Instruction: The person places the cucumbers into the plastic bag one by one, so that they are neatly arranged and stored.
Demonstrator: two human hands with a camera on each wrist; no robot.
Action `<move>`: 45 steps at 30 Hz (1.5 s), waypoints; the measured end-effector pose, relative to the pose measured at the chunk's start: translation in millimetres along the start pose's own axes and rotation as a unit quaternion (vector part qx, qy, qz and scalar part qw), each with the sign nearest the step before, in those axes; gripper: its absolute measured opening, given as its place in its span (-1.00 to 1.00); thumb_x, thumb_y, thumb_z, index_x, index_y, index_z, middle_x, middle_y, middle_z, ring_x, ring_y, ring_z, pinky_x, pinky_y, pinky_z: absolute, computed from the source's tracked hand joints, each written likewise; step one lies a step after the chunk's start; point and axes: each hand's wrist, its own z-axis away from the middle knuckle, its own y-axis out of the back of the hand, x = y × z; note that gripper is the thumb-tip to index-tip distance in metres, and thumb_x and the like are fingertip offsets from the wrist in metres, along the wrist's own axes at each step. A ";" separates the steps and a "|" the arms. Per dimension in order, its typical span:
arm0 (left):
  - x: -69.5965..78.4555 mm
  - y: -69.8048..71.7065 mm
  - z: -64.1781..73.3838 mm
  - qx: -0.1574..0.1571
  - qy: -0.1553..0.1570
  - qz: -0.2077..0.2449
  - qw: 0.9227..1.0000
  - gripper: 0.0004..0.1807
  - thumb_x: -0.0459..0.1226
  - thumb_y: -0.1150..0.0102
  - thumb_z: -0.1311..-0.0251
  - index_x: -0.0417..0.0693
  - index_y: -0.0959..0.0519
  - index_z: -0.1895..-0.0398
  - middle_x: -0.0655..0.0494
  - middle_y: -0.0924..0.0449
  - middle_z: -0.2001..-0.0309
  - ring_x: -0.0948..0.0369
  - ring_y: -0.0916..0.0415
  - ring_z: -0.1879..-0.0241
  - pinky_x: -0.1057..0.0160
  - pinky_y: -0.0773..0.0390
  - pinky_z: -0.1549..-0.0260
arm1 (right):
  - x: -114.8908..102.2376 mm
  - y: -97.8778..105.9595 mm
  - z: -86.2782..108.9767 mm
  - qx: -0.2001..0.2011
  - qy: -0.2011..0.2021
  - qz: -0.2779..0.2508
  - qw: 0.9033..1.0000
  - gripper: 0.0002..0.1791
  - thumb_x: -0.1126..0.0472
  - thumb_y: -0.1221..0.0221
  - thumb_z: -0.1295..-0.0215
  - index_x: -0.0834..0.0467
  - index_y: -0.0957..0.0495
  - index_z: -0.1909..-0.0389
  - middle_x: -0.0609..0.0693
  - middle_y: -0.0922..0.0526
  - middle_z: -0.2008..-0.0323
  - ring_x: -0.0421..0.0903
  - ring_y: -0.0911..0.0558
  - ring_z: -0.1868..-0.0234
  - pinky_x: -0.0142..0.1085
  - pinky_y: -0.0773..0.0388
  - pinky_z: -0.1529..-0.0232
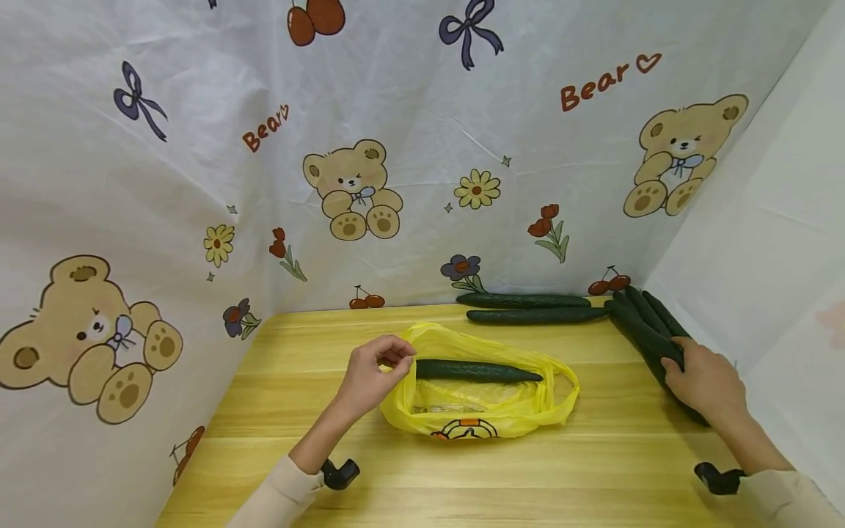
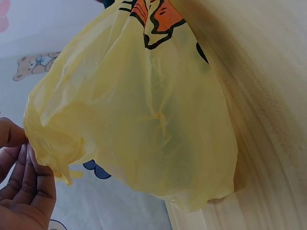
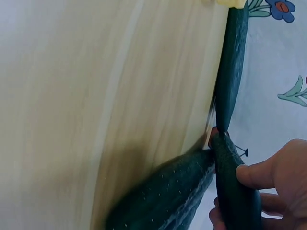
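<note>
My left hand pinches the left rim of a yellow plastic bag, thumb against fingertips. In the left wrist view the bag is drawn up to those fingers. The mouth of the bag gapes upward, and one dark green cucumber lies lengthwise inside. At the right, my right hand is over a group of cucumbers. The right wrist view shows its thumb and fingers around one cucumber, with another cucumber right beside it.
Two more cucumbers lie along the back edge of the wooden table, end to end with the right-hand group. Printed cloth walls the back and left; a white panel stands close on the right.
</note>
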 end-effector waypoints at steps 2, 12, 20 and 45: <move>0.1 -0.2 -0.1 0.000 -0.001 -0.001 1.000 -0.87 -0.31 -0.36 -0.44 0.15 -0.76 0.09 0.17 -0.79 0.21 0.31 -0.70 0.29 0.31 -0.76 0.20 | 2.0 1.7 -1.0 0.001 0.003 -0.002 1.000 -0.33 0.13 -0.11 -0.61 0.54 -0.25 -0.48 0.70 -0.49 -0.21 0.65 -0.60 0.09 0.23 -0.58 0.44; 0.4 -0.7 -0.7 0.000 -0.004 -0.006 1.000 -0.85 -0.33 -0.37 -0.42 0.16 -0.76 0.10 0.18 -0.78 0.22 0.31 -0.70 0.30 0.31 -0.75 0.22 | 6.3 3.2 -6.4 0.020 0.012 0.011 1.000 -0.36 0.16 -0.10 -0.60 0.57 -0.28 -0.45 0.69 -0.50 -0.19 0.62 -0.62 0.11 0.20 -0.59 0.46; -0.3 -1.3 0.6 -0.001 -0.004 -0.002 1.000 -0.90 -0.34 -0.37 -0.42 0.02 -0.77 0.09 0.19 -0.78 0.23 0.32 -0.69 0.31 0.32 -0.75 0.23 | 4.8 0.8 -6.2 0.052 0.014 0.011 0.998 -0.40 0.19 -0.10 -0.61 0.54 -0.31 -0.44 0.69 -0.50 -0.16 0.66 -0.57 0.06 0.35 -0.55 0.33; 0.9 -2.3 -1.5 -0.014 -0.002 -0.020 1.000 -0.90 -0.33 -0.37 -0.42 0.01 -0.76 0.09 0.22 -0.77 0.22 0.35 -0.70 0.29 0.31 -0.75 0.20 | -14.2 16.6 7.9 0.041 0.015 -0.032 0.999 -0.34 0.04 0.02 -0.69 0.42 -0.24 -0.57 0.49 -0.65 0.24 0.37 -0.58 0.44 -0.04 -0.41 0.61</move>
